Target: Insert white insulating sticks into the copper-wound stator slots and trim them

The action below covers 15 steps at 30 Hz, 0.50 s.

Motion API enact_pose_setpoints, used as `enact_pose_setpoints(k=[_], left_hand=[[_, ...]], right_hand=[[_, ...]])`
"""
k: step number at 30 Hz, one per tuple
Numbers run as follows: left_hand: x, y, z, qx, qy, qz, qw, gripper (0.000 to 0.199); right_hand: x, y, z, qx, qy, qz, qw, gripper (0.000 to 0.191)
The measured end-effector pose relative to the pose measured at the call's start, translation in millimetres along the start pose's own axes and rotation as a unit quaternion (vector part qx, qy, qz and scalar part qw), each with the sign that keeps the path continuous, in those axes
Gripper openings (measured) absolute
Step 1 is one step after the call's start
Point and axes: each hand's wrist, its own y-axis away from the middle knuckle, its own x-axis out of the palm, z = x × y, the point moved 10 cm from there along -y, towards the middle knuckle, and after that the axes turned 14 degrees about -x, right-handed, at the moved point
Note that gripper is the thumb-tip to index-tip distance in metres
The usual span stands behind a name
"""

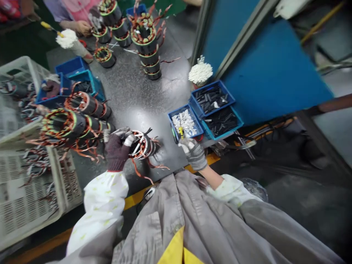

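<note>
My left hand (pixel 117 148), in a dark maroon glove with grey fingertips, is closed on the left side of a wire-wound ring (pixel 145 146). White and black leads cross the ring's top, and copper-coloured wires trail from it over the table edge. My right hand (pixel 193 152), in a grey striped glove, pinches a small tool with a yellow handle (pixel 180 131). That tool is over a blue bin of small white pieces (pixel 187 122).
Stacked wound rings (pixel 78 124) stand left of my left hand, and more (pixel 148 47) at the back. Bins of black sleeves (pixel 210 97) lie right, below a blue panel (pixel 272 69). White crates (pixel 27 190) flank the left. A person's hand (pixel 83 28) works across the grey table (pixel 123 90).
</note>
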Motion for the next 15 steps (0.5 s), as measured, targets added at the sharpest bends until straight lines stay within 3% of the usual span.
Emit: enact_pose_setpoints(k=[2,4,6,9,12,15], left_hand=[[-3.7,0,-10,0.016,-0.021,-0.012,1.000,0.030],[-0.9,2,-19,0.032,-0.059,-0.006,0.998,0.031],[0.1,6,-26,0.037,-0.071,-0.014,0.997,0.030],[-3.8,12,-29,0.018,-0.043,-0.059,0.997,0.027],[-1.3,14,-29,0.008,-0.036,-0.074,0.997,0.027],[1.0,12,-27,0.004,-0.042,-0.078,0.996,0.028]], right_hand=[[-30,-12,-18,-0.002,0.032,-0.036,0.999,0.046],[-49,-14,-45,0.010,0.053,-0.024,0.998,0.045],[-76,-2,-84,0.065,0.085,-0.041,0.993,0.037],[-119,26,-146,0.158,0.142,-0.076,0.974,0.040],[-125,23,-181,0.118,0.177,0.010,0.977,0.034],[-111,4,-189,0.048,0.169,0.091,0.980,0.024]])
